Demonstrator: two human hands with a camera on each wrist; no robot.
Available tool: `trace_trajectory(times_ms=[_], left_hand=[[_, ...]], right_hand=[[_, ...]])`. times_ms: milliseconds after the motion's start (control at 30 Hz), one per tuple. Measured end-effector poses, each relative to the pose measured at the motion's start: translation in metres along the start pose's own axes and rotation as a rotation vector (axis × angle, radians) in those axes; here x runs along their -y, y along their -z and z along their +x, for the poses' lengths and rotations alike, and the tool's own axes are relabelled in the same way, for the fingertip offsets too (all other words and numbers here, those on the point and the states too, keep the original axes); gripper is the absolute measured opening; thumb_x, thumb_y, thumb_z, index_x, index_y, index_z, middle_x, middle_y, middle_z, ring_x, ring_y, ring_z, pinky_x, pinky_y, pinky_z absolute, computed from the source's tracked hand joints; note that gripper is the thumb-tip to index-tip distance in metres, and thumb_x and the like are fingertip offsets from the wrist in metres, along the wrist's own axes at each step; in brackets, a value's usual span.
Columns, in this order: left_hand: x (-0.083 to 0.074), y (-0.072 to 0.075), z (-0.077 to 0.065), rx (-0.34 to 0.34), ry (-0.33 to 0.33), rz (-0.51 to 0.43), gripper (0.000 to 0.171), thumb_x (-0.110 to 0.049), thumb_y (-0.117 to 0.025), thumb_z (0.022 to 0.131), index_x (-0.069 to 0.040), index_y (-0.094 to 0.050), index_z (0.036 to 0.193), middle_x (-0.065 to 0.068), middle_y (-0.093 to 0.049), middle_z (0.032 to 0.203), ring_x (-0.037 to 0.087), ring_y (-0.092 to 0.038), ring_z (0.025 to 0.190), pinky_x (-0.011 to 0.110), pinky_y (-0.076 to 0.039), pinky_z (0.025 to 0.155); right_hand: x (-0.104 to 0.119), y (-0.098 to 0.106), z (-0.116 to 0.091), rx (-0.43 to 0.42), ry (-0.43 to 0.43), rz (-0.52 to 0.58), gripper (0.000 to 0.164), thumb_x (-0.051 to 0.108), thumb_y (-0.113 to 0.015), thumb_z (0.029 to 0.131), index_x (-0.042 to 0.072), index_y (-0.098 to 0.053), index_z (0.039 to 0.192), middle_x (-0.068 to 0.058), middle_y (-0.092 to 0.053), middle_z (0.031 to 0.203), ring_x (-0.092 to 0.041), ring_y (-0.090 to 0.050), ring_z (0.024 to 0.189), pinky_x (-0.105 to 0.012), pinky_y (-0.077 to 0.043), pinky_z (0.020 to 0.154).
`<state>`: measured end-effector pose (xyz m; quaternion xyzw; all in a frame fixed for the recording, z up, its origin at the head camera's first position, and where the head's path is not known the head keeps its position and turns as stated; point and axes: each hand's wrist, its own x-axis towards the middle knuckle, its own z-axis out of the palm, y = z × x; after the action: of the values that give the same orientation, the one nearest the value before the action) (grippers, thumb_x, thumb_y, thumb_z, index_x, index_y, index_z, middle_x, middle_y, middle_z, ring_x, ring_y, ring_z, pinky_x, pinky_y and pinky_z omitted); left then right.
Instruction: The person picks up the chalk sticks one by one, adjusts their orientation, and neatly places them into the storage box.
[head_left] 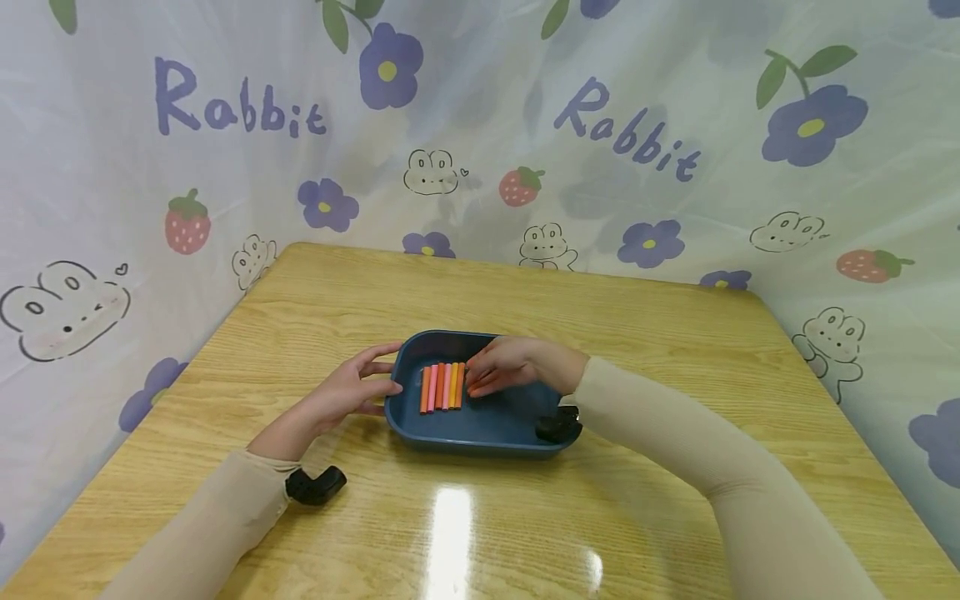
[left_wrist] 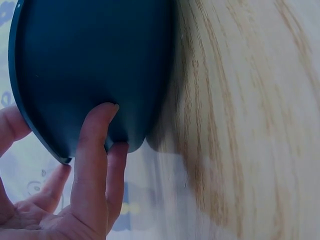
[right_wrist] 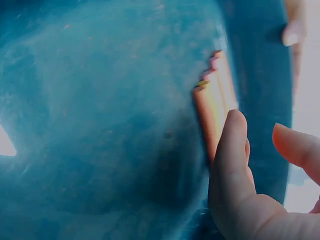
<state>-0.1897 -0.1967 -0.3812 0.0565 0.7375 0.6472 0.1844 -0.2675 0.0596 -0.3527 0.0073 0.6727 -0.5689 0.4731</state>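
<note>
A dark blue tray (head_left: pixel 487 442) with raised walls stands on the wooden table. Inside, toward its left end, several slim crayon-like sticks (head_left: pixel 437 387) in orange, pink, red and yellow lie side by side in a row. My left hand (head_left: pixel 348 387) holds the tray's left end, thumb over the rim and spread fingers (left_wrist: pixel 95 150) against the outer wall. My right hand (head_left: pixel 510 362) reaches into the tray, its fingertips beside the right edge of the row. In the right wrist view, the fingers (right_wrist: pixel 232 145) are straight and the thumb (right_wrist: pixel 300 150) stands apart; part of the row is hidden behind them.
The wooden table (head_left: pixel 360 517) extends around the tray on all sides. Behind and beside it hangs a white curtain (head_left: pixel 480 108) printed with flowers, rabbits and strawberries. A black wrist device (head_left: pixel 318 485) is on the left sleeve, another (head_left: pixel 558 425) on the right.
</note>
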Motion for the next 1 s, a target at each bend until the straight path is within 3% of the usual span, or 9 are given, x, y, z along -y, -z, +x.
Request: trace_trajectory(times_ms=[333,667,1000], left_hand=[[-0.002,-0.003,-0.001,0.0,-0.001,0.006,0.068,-0.004,-0.057,0.09,-0.009,-0.023,0.148,0.03,-0.033,0.137,0.036,-0.057,0.104,0.044,-0.054,0.075],[-0.001,-0.003,-0.001,0.006,-0.003,0.003,0.067,-0.003,-0.057,0.09,-0.009,-0.023,0.147,0.03,-0.033,0.138,0.035,-0.057,0.104,0.043,-0.054,0.075],[-0.002,-0.003,-0.002,-0.002,-0.007,0.007,0.066,-0.002,-0.056,0.09,-0.009,-0.024,0.147,0.031,-0.033,0.137,0.034,-0.058,0.102,0.043,-0.054,0.075]], right_hand=[[0.011,0.007,-0.033,0.057,0.159,0.002,0.049,-0.005,-0.044,0.095,-0.011,-0.025,0.14,-0.035,-0.035,0.133,-0.022,-0.059,0.089,-0.04,-0.043,0.095],[0.004,0.022,-0.063,0.043,0.258,0.019,0.051,-0.005,-0.043,0.095,-0.012,-0.023,0.14,-0.018,-0.055,0.104,-0.024,-0.06,0.093,-0.039,-0.044,0.094],[-0.016,0.044,-0.088,-0.008,0.305,0.035,0.049,-0.003,-0.044,0.095,-0.012,-0.025,0.139,-0.016,-0.055,0.103,-0.023,-0.061,0.093,-0.039,-0.045,0.094]])
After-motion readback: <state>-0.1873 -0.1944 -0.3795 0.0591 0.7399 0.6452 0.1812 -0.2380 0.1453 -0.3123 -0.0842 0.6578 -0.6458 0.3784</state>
